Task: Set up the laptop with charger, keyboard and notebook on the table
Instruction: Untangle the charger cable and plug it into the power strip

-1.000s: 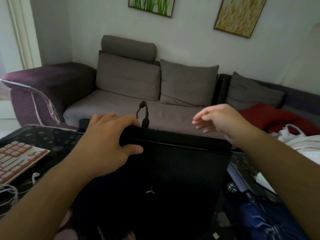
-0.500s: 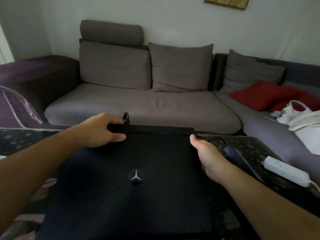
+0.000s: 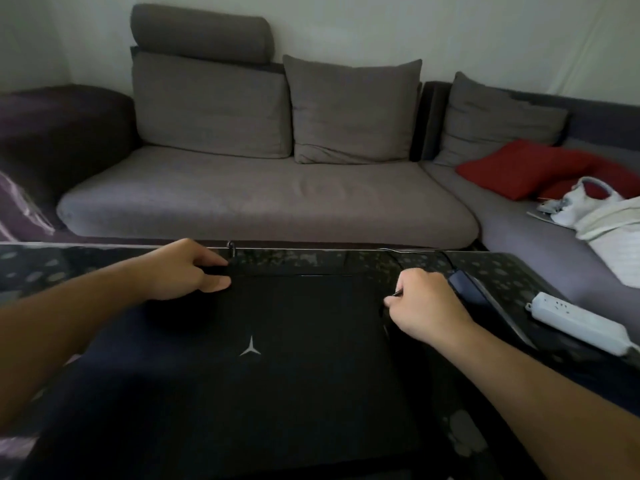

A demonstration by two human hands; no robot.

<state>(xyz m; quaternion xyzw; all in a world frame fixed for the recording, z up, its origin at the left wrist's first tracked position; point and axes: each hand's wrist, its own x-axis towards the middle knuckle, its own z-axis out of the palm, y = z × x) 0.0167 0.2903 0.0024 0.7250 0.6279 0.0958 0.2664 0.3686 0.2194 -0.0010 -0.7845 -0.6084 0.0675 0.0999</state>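
1. Head view: the closed black laptop (image 3: 263,358) lies flat on the dark speckled table (image 3: 502,268), lid up, its pale three-pointed emblem near the middle. Half a second ago its far edge stood a little off the table; now it sits lower and flatter, well inside the table's far rim.
2. The left hand (image 3: 183,271) grasps the laptop's far left corner, fingers curled over the back edge and thumb pressed on the lid, much as it did in the earlier frames.
3. The right hand (image 3: 426,306) has shifted from the far right corner to the right side edge, slightly nearer the person. Its fingers are curled against that edge; the grip looks clenched on the laptop's side, though the fingertips are hidden.
4. A thin black cable plug (image 3: 231,249) stands up just beyond the left hand at the laptop's back edge.
5. The charger brick (image 3: 465,289) lies on the table just beside the right hand, its cord running along the far rim.
6. A white power strip (image 3: 581,323) rests near the table's right edge, apart from the laptop.
7. Behind the table stands a grey sofa (image 3: 263,199), with a red cushion (image 3: 526,168) and a white bag (image 3: 588,202) on its right part. The camera now looks lower than a second ago, so the wall pictures and the keyboard are out of view.
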